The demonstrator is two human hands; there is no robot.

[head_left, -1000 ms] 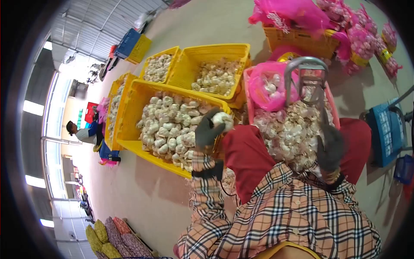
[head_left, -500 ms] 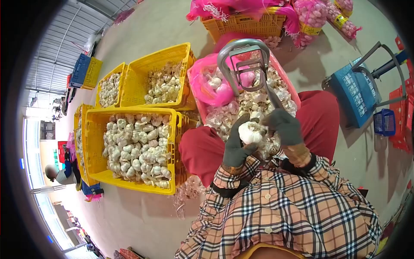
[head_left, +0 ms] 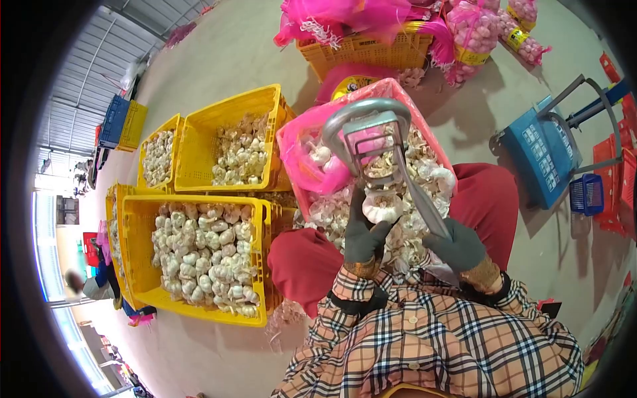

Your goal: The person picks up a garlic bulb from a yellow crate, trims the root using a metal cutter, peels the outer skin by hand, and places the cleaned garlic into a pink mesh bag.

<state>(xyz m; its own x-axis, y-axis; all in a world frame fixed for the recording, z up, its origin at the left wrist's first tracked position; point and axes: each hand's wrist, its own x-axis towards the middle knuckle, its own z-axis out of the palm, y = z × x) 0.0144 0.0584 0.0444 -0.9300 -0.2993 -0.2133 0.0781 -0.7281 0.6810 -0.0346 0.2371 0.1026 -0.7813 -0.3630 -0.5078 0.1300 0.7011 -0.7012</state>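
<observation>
- The left hand [head_left: 361, 239], in a dark glove, is closed around a white garlic bulb [head_left: 382, 208], with the thumb along its near side and fingers at its far left side.
- The right hand [head_left: 456, 245], also gloved, is to the right of the bulb, gripping the lower end of the grey metal tool [head_left: 424, 205].
- The tool slants forward and left from the right hand; its curved head and barred frame are just beyond the bulb. Whether metal and bulb touch cannot be told.
- Beyond both hands is a pink basket [head_left: 426, 125] holding garlic and loose skins, with bright pink netting [head_left: 338, 179] in its left part.
- To the left of the left hand stands a large yellow crate [head_left: 267, 265] of garlic bulbs; a second yellow crate [head_left: 199, 132], also holding garlic, is just beyond it.
- Well ahead of the hands, an orange-yellow crate [head_left: 371, 54] bears pink netting.
- Well to the right of the right hand is a small blue basket [head_left: 586, 194].
- Far to the left is another person [head_left: 99, 286].
</observation>
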